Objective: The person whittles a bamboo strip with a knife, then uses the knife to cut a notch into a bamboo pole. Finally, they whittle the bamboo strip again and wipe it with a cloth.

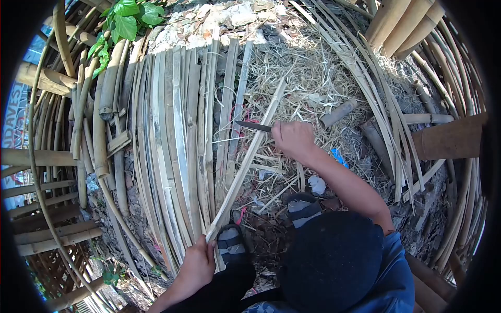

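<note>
My right hand (294, 140) is closed round the handle of a dark knife (252, 125), whose blade points left and lies across a long pale bamboo strip (237, 180). The lower end of that strip is in my left hand (198, 261), with the fingers wrapped round it, and its upper end slants away to the upper right. Beneath and to the left, many long split bamboo slats (177, 146) lie side by side on the ground.
Thin shavings (292, 78) cover the ground ahead. Bamboo strips (365, 78) lie in a bundle at the right, near a short bamboo piece (338, 113). Bamboo poles (49, 158) stand at the left. Two sandalled feet (231, 244) show below.
</note>
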The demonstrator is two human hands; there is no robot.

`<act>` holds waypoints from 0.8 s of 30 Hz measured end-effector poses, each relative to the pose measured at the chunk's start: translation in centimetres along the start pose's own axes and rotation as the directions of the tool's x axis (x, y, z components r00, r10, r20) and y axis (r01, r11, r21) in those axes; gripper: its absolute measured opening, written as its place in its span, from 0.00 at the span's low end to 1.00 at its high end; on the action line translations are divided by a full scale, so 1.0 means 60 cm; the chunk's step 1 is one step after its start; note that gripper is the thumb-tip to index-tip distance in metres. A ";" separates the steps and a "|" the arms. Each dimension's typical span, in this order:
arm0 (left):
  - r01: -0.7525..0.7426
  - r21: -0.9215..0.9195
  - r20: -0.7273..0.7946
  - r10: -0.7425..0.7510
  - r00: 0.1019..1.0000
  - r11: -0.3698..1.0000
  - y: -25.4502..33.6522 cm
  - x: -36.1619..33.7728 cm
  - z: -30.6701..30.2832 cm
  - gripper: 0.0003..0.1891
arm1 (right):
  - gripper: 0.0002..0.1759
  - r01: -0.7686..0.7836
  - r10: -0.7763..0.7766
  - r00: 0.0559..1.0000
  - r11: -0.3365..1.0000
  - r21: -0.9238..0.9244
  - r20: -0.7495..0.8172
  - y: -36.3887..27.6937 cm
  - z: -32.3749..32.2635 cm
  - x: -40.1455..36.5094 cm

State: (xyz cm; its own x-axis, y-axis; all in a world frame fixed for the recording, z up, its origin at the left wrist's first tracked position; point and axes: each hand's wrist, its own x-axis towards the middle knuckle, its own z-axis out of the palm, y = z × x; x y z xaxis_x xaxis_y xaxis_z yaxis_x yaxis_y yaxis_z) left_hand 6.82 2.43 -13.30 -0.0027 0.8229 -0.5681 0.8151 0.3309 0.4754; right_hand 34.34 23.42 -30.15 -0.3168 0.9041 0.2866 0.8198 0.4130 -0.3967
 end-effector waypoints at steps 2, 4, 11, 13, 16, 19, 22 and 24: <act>-0.030 0.002 0.003 0.030 1.000 1.000 -0.006 0.000 0.004 0.11 | 0.24 -0.006 0.006 1.000 0.998 -0.061 0.009 0.022 -0.005 0.012; -0.008 -0.017 0.018 0.009 1.000 1.000 -0.009 -0.004 0.003 0.11 | 0.24 -0.037 0.041 0.997 0.998 -0.052 0.063 0.026 -0.018 0.015; 0.047 -0.044 0.047 -0.045 0.998 0.998 -0.034 -0.009 0.007 0.11 | 0.27 -0.209 0.217 0.974 0.971 -0.119 0.061 0.104 -0.022 0.014; 0.042 -0.060 0.027 -0.040 0.999 0.997 -0.018 0.002 0.005 0.11 | 0.30 -0.064 0.066 0.997 0.997 -0.045 0.032 0.058 -0.007 0.005; 0.029 -0.048 0.019 -0.028 0.999 0.998 -0.017 0.004 0.004 0.11 | 0.29 -0.197 0.172 0.975 0.963 0.185 0.144 -0.047 -0.024 -0.016; 0.012 -0.043 0.025 -0.011 1.000 0.999 -0.017 0.001 0.005 0.11 | 0.29 -0.156 0.128 0.984 0.959 0.239 0.126 -0.061 -0.014 -0.023; 0.020 -0.055 0.037 -0.018 0.999 0.998 -0.016 -0.006 0.003 0.12 | 0.29 -0.103 0.095 0.993 0.989 0.107 0.076 -0.031 0.001 -0.014; 0.026 -0.072 0.042 -0.023 0.999 0.997 -0.014 -0.004 0.004 0.12 | 0.30 -0.105 0.095 0.993 0.984 0.147 0.072 -0.026 -0.006 -0.009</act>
State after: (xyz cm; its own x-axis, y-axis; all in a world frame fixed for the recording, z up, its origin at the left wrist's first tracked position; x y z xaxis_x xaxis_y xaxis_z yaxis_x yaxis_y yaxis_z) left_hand 6.26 1.84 -13.72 0.0030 0.7950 -0.6067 0.7708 0.3847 0.5079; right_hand 33.38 22.26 -29.38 -0.2714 0.9447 0.1840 0.7691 0.3278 -0.5487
